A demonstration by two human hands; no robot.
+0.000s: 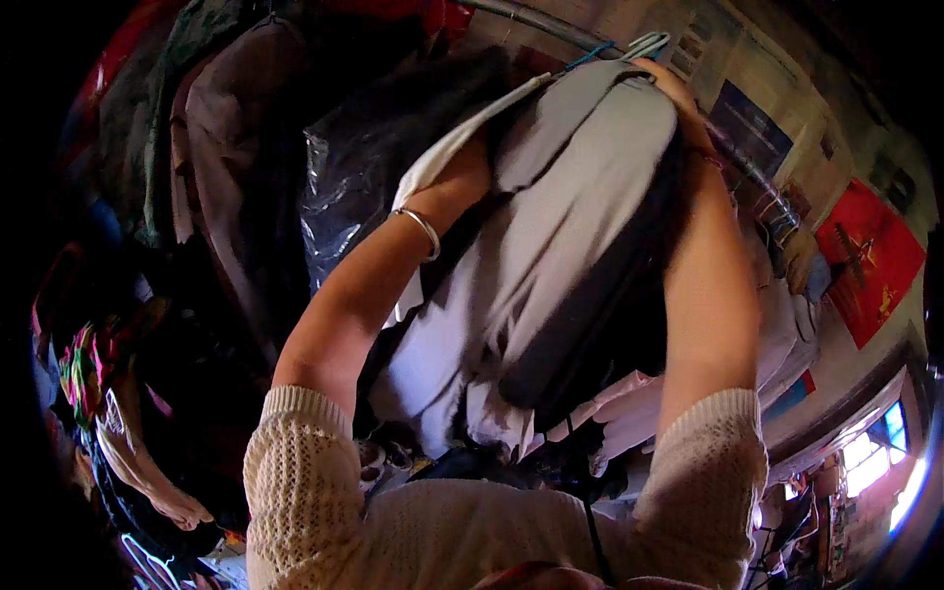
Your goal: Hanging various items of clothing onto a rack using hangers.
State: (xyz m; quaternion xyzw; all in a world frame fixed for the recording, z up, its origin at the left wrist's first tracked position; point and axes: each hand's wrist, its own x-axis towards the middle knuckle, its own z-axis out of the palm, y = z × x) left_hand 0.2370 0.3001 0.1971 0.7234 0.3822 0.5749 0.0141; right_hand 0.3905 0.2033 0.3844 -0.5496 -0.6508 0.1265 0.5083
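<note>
A long light grey garment [568,214] hangs from a metal rail [546,21] in front of me, beside dark clothing. My right hand [667,85] is raised at its top, close to the pale hangers [647,46]; its fingers are mostly hidden. My left hand [468,173] reaches between the grey garment and a white garment [442,151], which lies along its outer side. The left fingers are hidden behind cloth, and what they touch cannot be seen.
Black plastic-covered clothing [346,184] and a brown jacket [228,133] hang at the left. Pink clothes [627,405] hang low behind my right arm. White hangers [147,564] lie at the lower left. A red poster [874,258] is on the right wall.
</note>
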